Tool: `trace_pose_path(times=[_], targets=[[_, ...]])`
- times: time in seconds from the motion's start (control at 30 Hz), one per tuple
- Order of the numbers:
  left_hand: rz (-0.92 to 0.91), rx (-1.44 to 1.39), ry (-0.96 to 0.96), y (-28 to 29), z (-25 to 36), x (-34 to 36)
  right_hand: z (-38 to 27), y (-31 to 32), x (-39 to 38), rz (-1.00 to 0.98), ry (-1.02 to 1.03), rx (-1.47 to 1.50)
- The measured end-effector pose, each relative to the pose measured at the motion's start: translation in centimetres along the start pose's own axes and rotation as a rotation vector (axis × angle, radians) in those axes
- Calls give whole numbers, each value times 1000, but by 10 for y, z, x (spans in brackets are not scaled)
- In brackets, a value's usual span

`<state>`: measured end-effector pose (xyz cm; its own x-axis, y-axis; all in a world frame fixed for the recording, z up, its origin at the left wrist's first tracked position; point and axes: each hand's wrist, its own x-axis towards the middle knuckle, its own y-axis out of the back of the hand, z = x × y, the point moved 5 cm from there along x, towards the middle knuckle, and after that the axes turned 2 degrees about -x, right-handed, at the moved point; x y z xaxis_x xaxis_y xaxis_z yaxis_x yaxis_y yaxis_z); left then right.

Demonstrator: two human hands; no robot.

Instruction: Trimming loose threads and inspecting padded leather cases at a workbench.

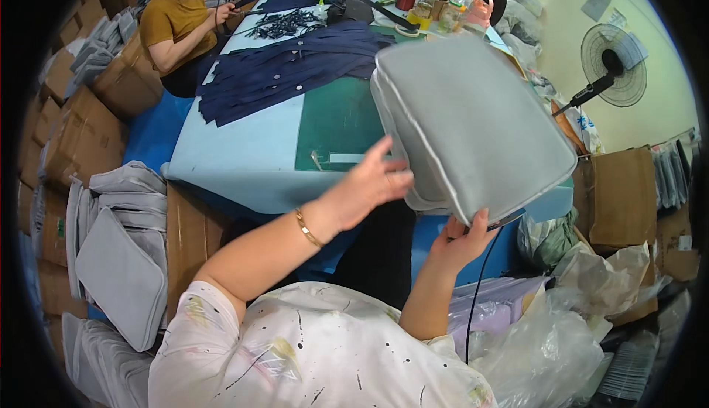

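A grey, soft-looking rectangular case (480,120) with piped seams is tilted up over the near right side of the table. My right hand (467,240) grips its lower edge, thumb on the front face and the other fingers partly hidden. Beside that hand the edge of a dark flat object (508,220) shows, and a black cord (480,282) runs down near it; what it is I cannot make out. My left hand (369,186), with a gold bracelet at the wrist, is open with spread fingers by the case's left side. Whether its fingertips touch the case I cannot tell.
On the light blue table (236,179) lie a green cutting mat (336,124), navy fabric strips (281,76) and a heap of black straps (284,24). Grey cases (122,268) fill a box at left. Two people sit across. Plastic bags (546,341) and a fan (613,64) are at right.
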<state>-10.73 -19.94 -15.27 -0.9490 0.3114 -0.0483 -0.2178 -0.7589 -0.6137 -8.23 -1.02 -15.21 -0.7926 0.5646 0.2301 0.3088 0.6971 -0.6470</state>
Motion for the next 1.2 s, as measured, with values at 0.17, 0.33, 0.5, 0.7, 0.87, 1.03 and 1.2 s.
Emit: trace_pose_path(times=[0.17, 0.33, 0.5, 0.7, 0.87, 1.03, 1.2], targets=[[24, 16, 132, -5, -30, 0, 14, 24, 4, 112, -29, 22], [110, -20, -137, 31, 7, -4, -1, 0, -1, 175, 78, 30], [172, -428, -338, 98, 79, -42, -8, -52, -18, -674, 357, -670], [354, -400, -180, 166, 71, -110, 27, -56, -59, -980, 337, -883], [370, -307, -201, 185, 52, -127, 51, -29, -78, -960, 387, -931], [384, -271, -183, 176, 50, -126, 63, -12, -85, -905, 509, -869], [499, -107, -153, 181, 44, -145, 66, -18, -95, -909, 542, -885]])
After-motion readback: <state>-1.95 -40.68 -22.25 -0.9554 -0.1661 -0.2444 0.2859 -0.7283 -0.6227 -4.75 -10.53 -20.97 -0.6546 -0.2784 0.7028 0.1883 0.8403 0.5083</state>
